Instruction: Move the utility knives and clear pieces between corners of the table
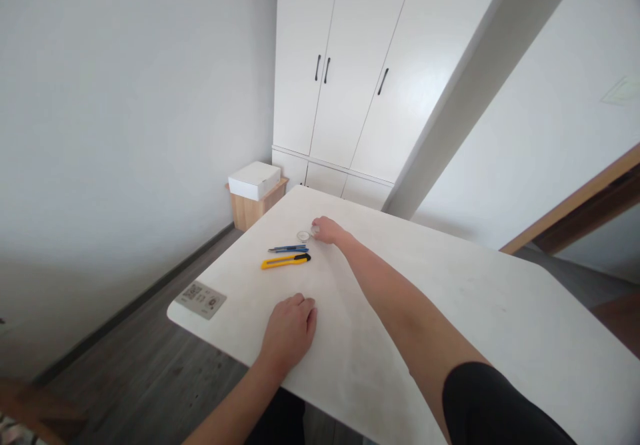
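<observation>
My right hand (327,229) reaches out over the white table (450,298), its fingers curled and touching a small clear roll of tape (303,235). Just in front of the roll lie a blue pen (289,249) and a yellow utility knife (285,261), side by side. My left hand (290,328) rests palm down near the table's front edge, fingers together and flat, holding nothing.
A grey sticker (201,299) sits at the table's near left corner. Beyond the table stands a wooden stool (255,206) with a white box (254,179) on it, beside a white wardrobe (350,71). The floor is dark wood.
</observation>
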Tool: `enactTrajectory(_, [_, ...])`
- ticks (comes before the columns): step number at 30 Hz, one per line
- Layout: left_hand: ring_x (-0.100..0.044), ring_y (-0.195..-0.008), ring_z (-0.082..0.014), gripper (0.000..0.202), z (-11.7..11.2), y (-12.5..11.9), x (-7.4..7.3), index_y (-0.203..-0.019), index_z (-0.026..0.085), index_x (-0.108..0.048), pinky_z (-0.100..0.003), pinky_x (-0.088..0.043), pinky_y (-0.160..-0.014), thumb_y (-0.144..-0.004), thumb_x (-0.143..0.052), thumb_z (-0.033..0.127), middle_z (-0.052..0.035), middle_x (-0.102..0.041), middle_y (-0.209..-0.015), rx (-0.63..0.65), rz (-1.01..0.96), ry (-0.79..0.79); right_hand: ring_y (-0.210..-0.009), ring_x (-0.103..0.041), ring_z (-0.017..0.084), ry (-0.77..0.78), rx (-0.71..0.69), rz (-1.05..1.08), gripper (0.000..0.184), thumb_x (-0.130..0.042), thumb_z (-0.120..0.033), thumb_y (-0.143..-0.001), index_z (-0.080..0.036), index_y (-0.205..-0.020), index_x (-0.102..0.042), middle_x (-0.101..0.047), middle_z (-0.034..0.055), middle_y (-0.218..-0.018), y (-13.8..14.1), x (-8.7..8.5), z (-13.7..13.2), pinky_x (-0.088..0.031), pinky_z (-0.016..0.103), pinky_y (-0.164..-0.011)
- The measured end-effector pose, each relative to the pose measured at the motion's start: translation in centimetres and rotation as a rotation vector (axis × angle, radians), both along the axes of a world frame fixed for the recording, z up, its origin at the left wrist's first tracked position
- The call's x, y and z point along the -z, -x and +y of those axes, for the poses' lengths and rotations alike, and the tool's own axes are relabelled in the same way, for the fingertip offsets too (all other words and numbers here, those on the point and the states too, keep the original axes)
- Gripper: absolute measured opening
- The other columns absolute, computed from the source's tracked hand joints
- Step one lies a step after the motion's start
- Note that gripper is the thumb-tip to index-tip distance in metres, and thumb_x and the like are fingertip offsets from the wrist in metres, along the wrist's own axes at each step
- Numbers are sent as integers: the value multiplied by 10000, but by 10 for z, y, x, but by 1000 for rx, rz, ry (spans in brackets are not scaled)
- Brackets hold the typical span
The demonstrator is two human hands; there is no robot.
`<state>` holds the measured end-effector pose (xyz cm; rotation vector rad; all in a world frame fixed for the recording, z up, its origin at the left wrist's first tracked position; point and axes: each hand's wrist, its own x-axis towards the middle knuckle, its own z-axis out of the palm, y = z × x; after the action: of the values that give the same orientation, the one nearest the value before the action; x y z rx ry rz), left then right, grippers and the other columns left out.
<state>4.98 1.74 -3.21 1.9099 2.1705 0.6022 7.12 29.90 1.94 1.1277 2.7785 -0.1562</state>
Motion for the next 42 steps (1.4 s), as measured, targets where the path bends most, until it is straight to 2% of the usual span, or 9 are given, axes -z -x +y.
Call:
enactTrajectory(7, [-642,-920,-219,306,-1,0,0,-967,228,-678,-369,-446,-835,-1028,-387,299,-52,-655,-927,-6,-19,5,-1280,-601,311,14,4,-86,511,-688,-213,-838,-258,-1344,-632,-635,124,-1416,12,3,7,-523,359,-936])
enactTrajectory(13, [-636,-920,-218,315,0,0,2,-969,225,-678,-372,-454,-843,-1027,-378,303,-59,-658,-938,-1,-30,9,-1260,-624,287,38,-25,-131,623,-702,-181,-818,-308,-1416,-589,-639,82,-1430,13,0,10,-530,353,-933])
enactTrajectory(18, [-634,-934,-222,337,0,1,2,-983,222,-683,-377,-455,-860,-1030,-362,315,-71,-664,-955,2,-43,28,-1238,-634,290,43,-99,-163,483,-732,-162,-792,-286,-1257,-710,-692,77,-1345,15,-3,11,-506,338,-943])
enactTrajectory(22, [-633,-931,-218,330,0,1,0,-979,221,-679,-373,-449,-857,-1031,-366,311,-72,-667,-957,1,-45,32,-1217,-637,292,12,-125,-107,488,-699,-243,-850,-277,-1335,-659,-673,86,-1370,20,-11,9,-495,338,-922])
enactTrajectory(27, [-631,-906,-213,315,0,1,1,-942,225,-667,-360,-446,-835,-1028,-374,303,-64,-654,-917,0,-24,15,-1210,-637,281,12,-240,-96,501,-686,-273,-870,-272,-1368,-634,-671,91,-1360,32,-18,-6,-488,329,-921])
enactTrajectory(31, [-633,-910,-216,311,0,1,1,-955,226,-667,-362,-447,-840,-1029,-375,303,-61,-653,-918,0,-27,7,-1201,-644,292,34,-235,-172,539,-729,-272,-845,-268,-1375,-630,-649,118,-1382,39,-16,-17,-508,330,-894])
enactTrajectory(36, [-633,-911,-212,318,0,1,0,-943,221,-667,-355,-448,-840,-1029,-371,302,-66,-652,-915,-4,-28,21,-1207,-643,302,32,-242,-206,601,-751,-227,-827,-324,-1402,-603,-636,110,-1393,41,-13,-19,-520,337,-881])
enactTrajectory(42, [-634,-925,-215,326,1,1,0,-980,225,-676,-364,-452,-857,-1033,-365,308,-67,-657,-935,-6,-39,23,-1165,-662,297,1,-288,-200,452,-698,-155,-852,-339,-1265,-693,-666,96,-1329,41,-8,-19,-525,345,-858])
